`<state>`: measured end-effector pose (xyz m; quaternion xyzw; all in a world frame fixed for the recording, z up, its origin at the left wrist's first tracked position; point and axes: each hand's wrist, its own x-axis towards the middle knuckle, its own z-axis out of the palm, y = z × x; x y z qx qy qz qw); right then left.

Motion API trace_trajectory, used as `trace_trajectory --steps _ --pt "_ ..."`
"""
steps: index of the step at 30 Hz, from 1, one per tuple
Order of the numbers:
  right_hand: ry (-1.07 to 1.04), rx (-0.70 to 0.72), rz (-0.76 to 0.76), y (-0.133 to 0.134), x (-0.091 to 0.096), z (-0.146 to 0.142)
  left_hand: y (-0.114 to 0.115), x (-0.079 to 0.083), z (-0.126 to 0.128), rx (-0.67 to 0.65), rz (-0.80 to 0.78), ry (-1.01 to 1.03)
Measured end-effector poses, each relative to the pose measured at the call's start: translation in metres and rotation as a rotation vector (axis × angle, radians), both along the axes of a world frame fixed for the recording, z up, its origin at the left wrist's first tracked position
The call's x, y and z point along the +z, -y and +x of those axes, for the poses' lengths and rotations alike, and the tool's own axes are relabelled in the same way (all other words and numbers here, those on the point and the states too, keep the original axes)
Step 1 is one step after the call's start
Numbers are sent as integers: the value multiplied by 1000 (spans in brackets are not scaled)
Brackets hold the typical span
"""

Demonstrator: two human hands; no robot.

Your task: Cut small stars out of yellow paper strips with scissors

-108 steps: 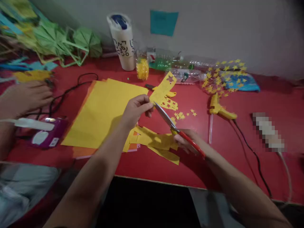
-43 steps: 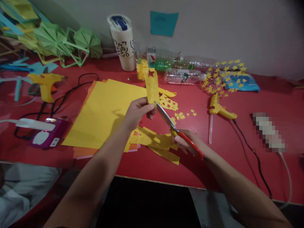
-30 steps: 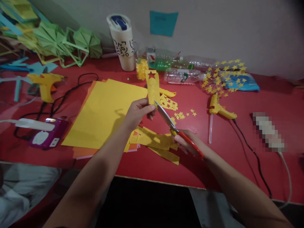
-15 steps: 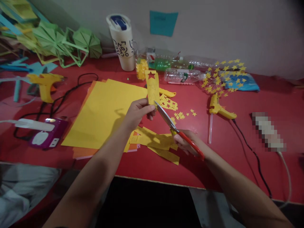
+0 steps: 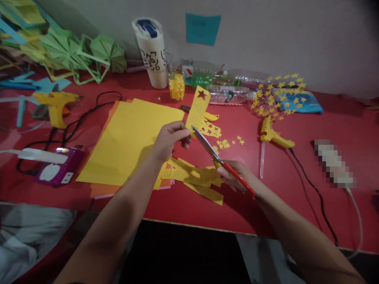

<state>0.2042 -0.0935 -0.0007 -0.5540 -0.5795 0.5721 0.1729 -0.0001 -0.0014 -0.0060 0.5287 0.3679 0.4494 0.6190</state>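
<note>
My left hand [image 5: 173, 138] pinches the lower end of a yellow paper strip [image 5: 197, 106], which has a star-shaped hole near its top. In my right hand [image 5: 233, 175] is a pair of scissors [image 5: 237, 175] with red handles; the blade tips meet the strip close to my left fingertips. Behind the blades lie a yellow offcut with star holes [image 5: 211, 129] and several small cut paper stars [image 5: 223, 144]. Below my hands, loose yellow strips [image 5: 192, 173] overlap on the red table. Yellow sheets [image 5: 127, 142] are stacked under my left forearm.
A glue gun [image 5: 274, 136] with a cord stands right, another glue gun [image 5: 56, 106] left near a purple power block [image 5: 59, 167]. Along the wall are a white tumbler [image 5: 152, 55], a cup of yellow pieces [image 5: 177, 85], plastic bottles [image 5: 227, 94] and a cluster of stars [image 5: 278, 98].
The paper strip has turned in my left hand, its top end tilting to the right. A dark-ended yellow tool behind it now shows more. The scissors stay at nearly the same spot.
</note>
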Motion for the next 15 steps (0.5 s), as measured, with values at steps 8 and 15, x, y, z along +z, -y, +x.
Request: trace_trajectory --steps 8,15 --pt "-23 -9 1 -1 -4 0 0 6 0 89 -24 -18" --pt "-67 -35 -17 2 -8 -2 1 1 0 -5 -14 0"
